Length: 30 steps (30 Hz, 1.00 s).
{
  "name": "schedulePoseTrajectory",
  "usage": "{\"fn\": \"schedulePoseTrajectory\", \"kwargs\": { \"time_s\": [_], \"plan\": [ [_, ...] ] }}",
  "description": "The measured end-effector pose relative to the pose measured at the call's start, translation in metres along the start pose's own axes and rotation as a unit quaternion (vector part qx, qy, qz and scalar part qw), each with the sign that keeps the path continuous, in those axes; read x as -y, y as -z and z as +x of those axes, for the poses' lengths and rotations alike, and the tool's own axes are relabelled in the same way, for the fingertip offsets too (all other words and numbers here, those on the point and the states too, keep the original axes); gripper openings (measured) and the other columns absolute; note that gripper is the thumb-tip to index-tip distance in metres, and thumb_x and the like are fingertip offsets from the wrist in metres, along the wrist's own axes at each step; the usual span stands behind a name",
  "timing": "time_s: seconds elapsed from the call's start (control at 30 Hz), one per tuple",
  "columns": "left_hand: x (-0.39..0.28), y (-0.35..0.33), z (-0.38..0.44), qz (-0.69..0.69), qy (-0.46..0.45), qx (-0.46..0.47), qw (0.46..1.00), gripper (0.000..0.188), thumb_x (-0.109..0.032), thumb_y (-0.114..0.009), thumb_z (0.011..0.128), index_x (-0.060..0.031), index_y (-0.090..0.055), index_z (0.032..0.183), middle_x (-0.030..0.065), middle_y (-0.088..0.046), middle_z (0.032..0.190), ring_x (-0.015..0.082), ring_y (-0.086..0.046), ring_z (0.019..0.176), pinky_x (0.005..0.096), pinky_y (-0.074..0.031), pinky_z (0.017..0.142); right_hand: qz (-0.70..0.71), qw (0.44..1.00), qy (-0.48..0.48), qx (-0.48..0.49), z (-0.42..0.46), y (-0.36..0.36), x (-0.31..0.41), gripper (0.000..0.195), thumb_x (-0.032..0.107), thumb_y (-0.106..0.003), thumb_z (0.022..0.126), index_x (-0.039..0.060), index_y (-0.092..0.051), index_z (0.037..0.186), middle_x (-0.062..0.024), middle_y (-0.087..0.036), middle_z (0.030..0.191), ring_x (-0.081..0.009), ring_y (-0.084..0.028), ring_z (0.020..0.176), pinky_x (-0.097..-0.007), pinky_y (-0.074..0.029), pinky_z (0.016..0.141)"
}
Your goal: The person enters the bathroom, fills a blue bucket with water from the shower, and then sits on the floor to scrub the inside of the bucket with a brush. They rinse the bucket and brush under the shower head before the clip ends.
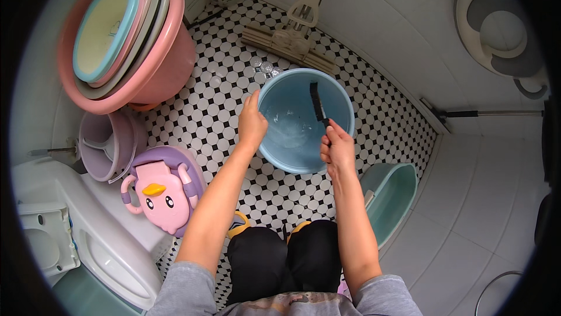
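A round blue plastic basin (287, 140) stands on the tiled floor in front of me, with wet, shiny spots inside. My left hand (253, 123) grips its left rim, thumb side up. In my right hand (339, 147), over the basin's right side, is the black handle of a narrow brush (315, 102) with dark bristles. The brush head points away from me, above the inside of the basin. Whether the bristles touch the basin wall, I cannot tell.
Beyond the basin lies a sponge mop head (289, 48). Stacked basins (184, 59), a lilac bucket (94, 158) and a pink-and-purple child's potty (158, 202) are at left. A green tub (394, 202) stands at right. Wet drops mark the floor near the mop.
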<state>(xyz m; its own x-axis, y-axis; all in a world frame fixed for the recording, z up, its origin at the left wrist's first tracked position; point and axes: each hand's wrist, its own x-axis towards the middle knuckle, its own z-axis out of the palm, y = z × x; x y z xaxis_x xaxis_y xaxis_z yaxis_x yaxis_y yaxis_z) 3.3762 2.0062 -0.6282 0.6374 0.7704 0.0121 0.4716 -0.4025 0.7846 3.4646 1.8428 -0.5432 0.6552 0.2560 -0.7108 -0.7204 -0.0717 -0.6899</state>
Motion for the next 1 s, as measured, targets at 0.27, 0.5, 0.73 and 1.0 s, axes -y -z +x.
{"fn": "schedulePoseTrajectory", "kwargs": {
  "time_s": [0.27, 0.5, 0.73, 1.0],
  "plan": [
    [-0.002, -0.004, -0.004, -0.009, -0.022, -0.031, 0.999, 0.055, 0.014, -0.039, 0.069, -0.0012, -0.042, 0.122, 0.0172, -0.05, 0.112, 0.0341, -0.053, 0.099, 0.0379, -0.044, 0.084, 0.069, 0.997, 0.0, 0.033, 0.005, -0.006, 0.011, 0.037, 0.009, -0.042, 0.091, 0.0021, -0.036, 0.127, -0.0025, -0.042, 0.063, -0.0063, -0.028, 0.042, -0.0194, -0.019, 0.035],
    [-0.004, -0.022, -0.016, -0.014, -0.005, -0.066, 0.998, 0.052, 0.012, -0.04, 0.068, 0.0033, -0.04, 0.12, 0.0212, -0.049, 0.113, 0.0357, -0.049, 0.104, 0.0384, -0.041, 0.089, 0.097, 0.994, -0.011, 0.056, 0.02, -0.022, 0.018, 0.037, 0.009, -0.041, 0.091, 0.001, -0.035, 0.126, -0.0031, -0.042, 0.063, -0.0064, -0.028, 0.043, -0.0198, -0.02, 0.035],
    [-0.022, -0.012, -0.048, -0.02, 0.133, 0.075, 0.988, 0.054, 0.007, -0.044, 0.074, 0.004, -0.024, 0.124, 0.0259, -0.043, 0.117, 0.0386, -0.048, 0.105, 0.0407, -0.041, 0.088, -0.046, 0.996, 0.004, 0.071, 0.003, -0.014, -0.001, 0.037, 0.013, -0.04, 0.092, 0.0003, -0.036, 0.126, -0.0019, -0.043, 0.064, -0.0067, -0.032, 0.043, -0.0206, -0.022, 0.037],
    [-0.002, -0.011, -0.054, -0.045, 0.057, 0.107, 0.992, 0.067, 0.007, -0.045, 0.075, 0.0065, -0.008, 0.132, 0.0292, -0.031, 0.127, 0.0396, -0.045, 0.11, 0.0389, -0.039, 0.093, -0.222, 0.974, 0.047, 0.017, 0.041, 0.033, -0.025, 0.038, 0.014, -0.043, 0.089, -0.0005, -0.043, 0.125, -0.0074, -0.054, 0.071, -0.0143, -0.047, 0.051, -0.0279, -0.037, 0.044]
  ]
}}
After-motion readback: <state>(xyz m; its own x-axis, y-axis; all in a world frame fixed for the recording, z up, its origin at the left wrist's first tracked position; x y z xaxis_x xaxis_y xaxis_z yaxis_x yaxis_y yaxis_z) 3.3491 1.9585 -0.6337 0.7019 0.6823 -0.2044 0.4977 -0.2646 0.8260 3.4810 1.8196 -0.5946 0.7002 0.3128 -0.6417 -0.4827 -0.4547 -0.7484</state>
